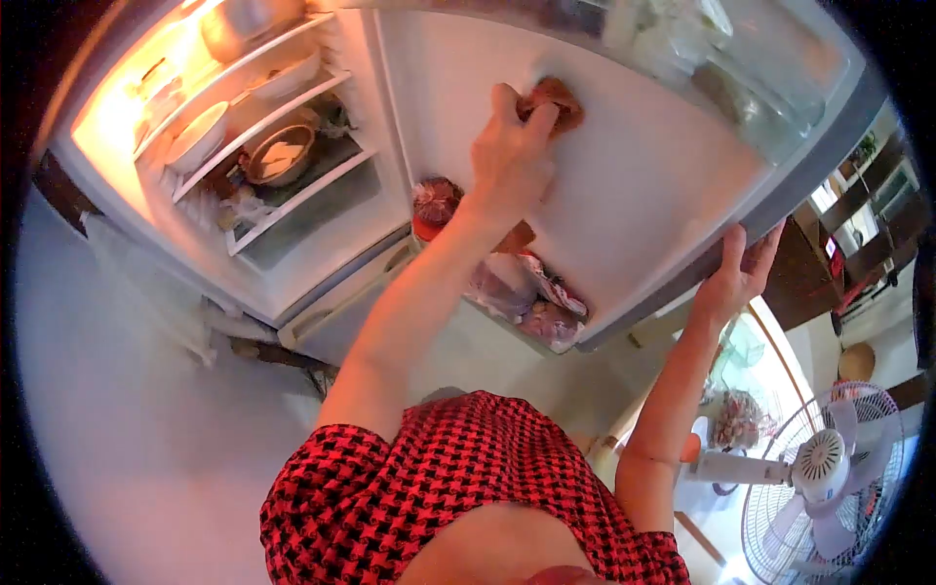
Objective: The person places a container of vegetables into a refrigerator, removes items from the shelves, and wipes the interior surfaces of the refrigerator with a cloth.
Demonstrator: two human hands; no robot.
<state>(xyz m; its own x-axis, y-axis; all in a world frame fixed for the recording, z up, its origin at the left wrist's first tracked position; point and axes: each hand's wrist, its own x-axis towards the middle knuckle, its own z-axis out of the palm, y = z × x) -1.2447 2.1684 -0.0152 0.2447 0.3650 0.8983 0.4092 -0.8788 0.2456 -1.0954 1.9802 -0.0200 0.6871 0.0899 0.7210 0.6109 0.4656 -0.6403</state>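
Observation:
My left hand (512,156) is closed around a brown cloth or sponge (558,105), pressed against the white inner panel of the open fridge door (624,166). At the right, my right hand (733,283) grips the outer edge of that door, with its thumb and fingers partly visible. Below my left wrist, the lower door shelf holds a red-lidded container (434,205) and several wrapped packages (526,292). A clear door bin (751,78) with pale items in it is at the upper right of the door.
Lit fridge shelves (268,122) at the left hold a metal pot (239,27), a white bowl (198,138) and a brown basket (281,156). A fan (821,466) stands at lower right, near a glass-topped table (746,356) with bags. A white curtain-like sheet (146,283) hangs at left.

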